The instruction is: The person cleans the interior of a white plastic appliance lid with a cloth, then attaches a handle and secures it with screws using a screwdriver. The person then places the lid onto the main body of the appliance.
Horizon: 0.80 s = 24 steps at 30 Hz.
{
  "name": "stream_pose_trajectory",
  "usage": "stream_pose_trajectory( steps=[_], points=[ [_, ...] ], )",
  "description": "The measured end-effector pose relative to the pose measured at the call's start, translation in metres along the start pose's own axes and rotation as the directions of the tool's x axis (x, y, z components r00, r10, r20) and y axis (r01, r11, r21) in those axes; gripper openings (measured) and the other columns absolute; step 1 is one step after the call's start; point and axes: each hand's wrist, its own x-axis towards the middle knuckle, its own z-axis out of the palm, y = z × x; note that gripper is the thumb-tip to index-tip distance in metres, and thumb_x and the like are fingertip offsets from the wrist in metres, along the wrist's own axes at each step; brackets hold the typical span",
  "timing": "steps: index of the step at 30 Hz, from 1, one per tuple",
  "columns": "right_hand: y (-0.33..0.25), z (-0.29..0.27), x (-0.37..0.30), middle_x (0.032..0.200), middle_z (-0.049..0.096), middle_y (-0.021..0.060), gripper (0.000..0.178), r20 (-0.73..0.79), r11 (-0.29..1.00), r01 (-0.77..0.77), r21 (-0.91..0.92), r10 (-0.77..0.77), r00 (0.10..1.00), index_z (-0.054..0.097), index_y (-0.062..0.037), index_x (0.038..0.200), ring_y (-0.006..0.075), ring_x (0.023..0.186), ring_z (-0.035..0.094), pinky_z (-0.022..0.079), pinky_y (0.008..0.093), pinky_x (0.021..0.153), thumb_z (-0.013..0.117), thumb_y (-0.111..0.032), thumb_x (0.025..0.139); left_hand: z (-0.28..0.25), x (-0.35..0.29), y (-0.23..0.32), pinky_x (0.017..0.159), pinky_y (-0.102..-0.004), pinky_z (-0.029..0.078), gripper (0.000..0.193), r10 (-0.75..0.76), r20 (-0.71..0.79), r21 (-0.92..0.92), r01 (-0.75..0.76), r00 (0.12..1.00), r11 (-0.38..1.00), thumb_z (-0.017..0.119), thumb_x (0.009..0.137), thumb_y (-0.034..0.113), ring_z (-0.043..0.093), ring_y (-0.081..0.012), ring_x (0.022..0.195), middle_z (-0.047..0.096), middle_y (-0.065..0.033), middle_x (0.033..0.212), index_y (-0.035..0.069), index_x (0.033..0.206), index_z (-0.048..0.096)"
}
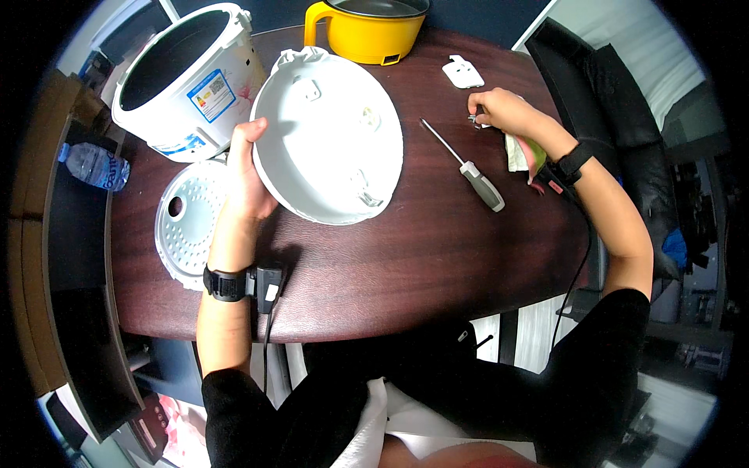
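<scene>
Yellow pot [367, 37], handle to left, at far edge of dark brown table [351, 288]. Water bottle [97, 166], blue cap, by table's left side. Black sofa [620, 93] along right; pale curtain [663, 51] beyond. Pink bundle [181, 435] low left, indistinct.

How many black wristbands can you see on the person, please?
2: one wristband is by the left hand, which grips the round white cover; the other wristband is by the right hand.
</scene>
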Motion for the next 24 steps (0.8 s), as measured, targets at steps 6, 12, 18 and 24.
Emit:
stream_pose_trajectory(
  steps=[6,12,18,24],
  points=[
    [0.016,0.014,0.009,0.074,0.064,0.0159,0.013,-0.031,0.998,0.048,0.050,-0.046,0.998,0.062,-0.0039,0.080,0.0330,0.073,0.062,0.047,0.0412,0.066,0.063,-0.017,0.078,-0.001,-0.001,0.000,0.082,-0.0372,0.051,0.072,-0.015,0.018,0.018,0.015,1.000,1.000,0.053,0.079,0.046,0.059,-0.0296,0.098,0.054,-0.0232,0.112,-0.007,0.125,0.041],
    [0.024,0.017,0.007,0.076,0.064,0.0183,0.015,-0.057,0.998,0.052,0.029,-0.050,0.997,0.063,-0.0027,0.080,0.0345,0.073,0.062,0.048,0.0415,0.067,0.062,-0.018,0.078,0.000,-0.002,0.000,0.081,-0.0373,0.051,0.075,-0.037,0.024,0.009,0.037,0.999,0.999,0.054,0.077,0.048,0.059,-0.0300,0.098,0.054,-0.0247,0.113,-0.008,0.125,0.040],
    [0.010,-0.010,-0.002,0.073,0.063,0.0178,0.016,-0.103,0.994,0.029,0.105,-0.018,0.995,0.064,-0.0026,0.082,0.0325,0.069,0.062,0.048,0.0390,0.065,0.059,-0.018,0.080,0.004,-0.005,0.000,0.083,-0.0363,0.050,0.067,-0.054,0.061,-0.003,0.054,0.997,0.999,0.051,0.080,0.046,0.059,-0.0294,0.097,0.057,-0.0238,0.110,-0.008,0.120,0.046],
    [-0.073,-0.037,0.000,0.057,0.047,-0.0053,0.015,-0.249,0.838,0.174,0.517,-0.047,0.967,0.061,-0.0021,0.085,0.0022,0.049,0.042,0.035,0.0215,0.045,0.057,-0.016,0.088,-0.001,-0.010,-0.003,0.080,-0.0351,0.050,0.059,-0.019,0.069,0.008,0.018,0.997,1.000,0.052,0.080,0.040,0.061,-0.0275,0.093,0.060,-0.0214,0.104,-0.008,0.115,0.050]
  ],
)
